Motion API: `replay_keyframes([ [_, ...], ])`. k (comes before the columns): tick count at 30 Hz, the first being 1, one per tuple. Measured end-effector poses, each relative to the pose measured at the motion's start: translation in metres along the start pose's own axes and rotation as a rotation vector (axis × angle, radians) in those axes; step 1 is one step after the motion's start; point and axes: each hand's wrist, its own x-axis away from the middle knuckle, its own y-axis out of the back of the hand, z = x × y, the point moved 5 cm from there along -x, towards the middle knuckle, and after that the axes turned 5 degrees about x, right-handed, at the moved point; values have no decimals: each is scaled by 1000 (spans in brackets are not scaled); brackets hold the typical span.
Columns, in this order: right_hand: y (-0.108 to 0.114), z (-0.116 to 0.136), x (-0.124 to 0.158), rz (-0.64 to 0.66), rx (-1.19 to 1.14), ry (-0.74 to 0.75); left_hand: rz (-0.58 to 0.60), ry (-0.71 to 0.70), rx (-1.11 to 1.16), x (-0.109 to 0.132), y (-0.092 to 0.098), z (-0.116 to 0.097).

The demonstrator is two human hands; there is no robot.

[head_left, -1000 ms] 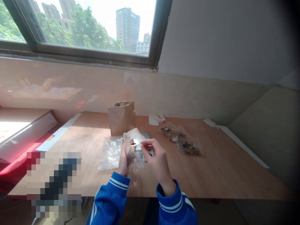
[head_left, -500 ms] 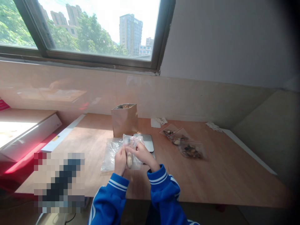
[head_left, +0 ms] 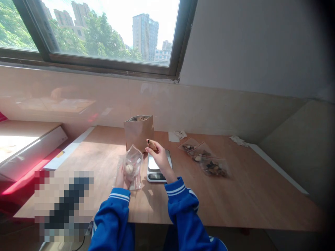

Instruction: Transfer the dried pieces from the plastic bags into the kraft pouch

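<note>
A wide wooden surface (head_left: 235,195) runs from the tiled wall under the window (head_left: 104,31) toward the person, with a pale strip along its right edge. At the back of it, near the middle, stands a brown paper bag (head_left: 138,132), upright and open at the top, with pale bits showing inside. Just in front of that bag lies a small digital scale (head_left: 154,170) with a bare steel plate. To the right of the scale, well apart from the hands, three clear filled pouches (head_left: 206,161) lie in an overlapping row, dark and light pieces inside them. Beyond these, near the wall, sit two scraps of white paper (head_left: 176,135). The left hand (head_left: 121,176), in a blue sleeve with white stripes, grips a clear zip bag (head_left: 132,166) from below and holds it upright just left of the scale, its mouth open; a round pale piece sits inside. The right hand (head_left: 159,157) is raised above the scale, between the zip bag and the paper bag, its fingers pressed together on a small brown piece (head_left: 151,143) pinched at the tips.
</note>
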Motion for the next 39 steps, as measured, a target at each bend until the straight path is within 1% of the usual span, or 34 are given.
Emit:
replay_keyframes([
  [3, 7, 22, -47, -104, 177, 128, 5, 5, 68, -1, 6, -4],
  [5, 2, 40, -81, -136, 291, 247, 21, 22, 82, -2, 6, -4],
  [7, -7, 51, -111, -107, 363, 351, 40, 29, 92, -3, 5, -4],
  [8, -13, 53, -123, -71, 387, 386, 40, 23, 96, -3, 4, -4],
  [11, -26, 45, -145, 34, 466, 401, 30, -17, 93, -4, 5, -5],
  [15, -24, 31, -147, 9, 527, 368, 0, -11, 72, -2, 4, -5],
  [17, -22, 31, -144, 39, 561, 373, -12, 6, 87, 0, 3, -4],
  [19, -20, 34, -142, 128, 610, 375, -15, 17, 109, 1, 2, -4],
  [22, -17, 40, -138, 301, 650, 351, -37, 25, 139, 2, 1, -3],
  [24, -15, 43, -134, 365, 624, 308, -57, 29, 175, 2, 2, -2],
  [27, -11, 45, -127, 345, 581, 250, -64, 34, 204, 2, 1, -1],
  [29, -10, 48, -123, 326, 551, 262, -64, 36, 204, 3, 1, -1],
  [31, -11, 51, -120, 344, 517, 297, -65, 35, 207, 3, 1, -2],
  [34, -13, 53, -119, 421, 552, 324, -43, 47, 241, 3, 0, -1],
  [39, -19, 52, -117, 557, 754, 358, 42, 91, 309, 0, -1, 3],
])
